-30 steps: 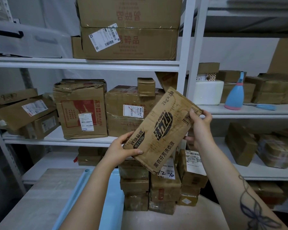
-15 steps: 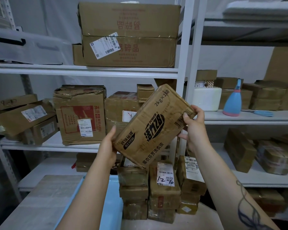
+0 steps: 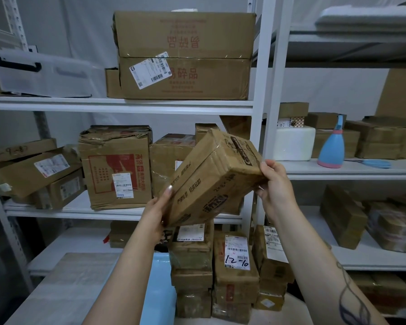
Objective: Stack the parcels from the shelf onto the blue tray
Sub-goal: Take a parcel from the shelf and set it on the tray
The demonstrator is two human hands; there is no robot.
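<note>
Box (image 3: 211,177) is rolling over; your left hand (image 3: 156,207) and right hand (image 3: 273,184) are gripping its ends, likely squaring it for the tray (image 3: 161,292).

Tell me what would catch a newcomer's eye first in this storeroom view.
First, the brown parcel, tilted at the centre and held between the left grip and the right grip. Below it stands a stack of parcels, one label handwritten "12-10", next to the visible strip of the blue tray. Off to the right, a blue spray bottle with a pink base stands upright on the right shelf.
</note>
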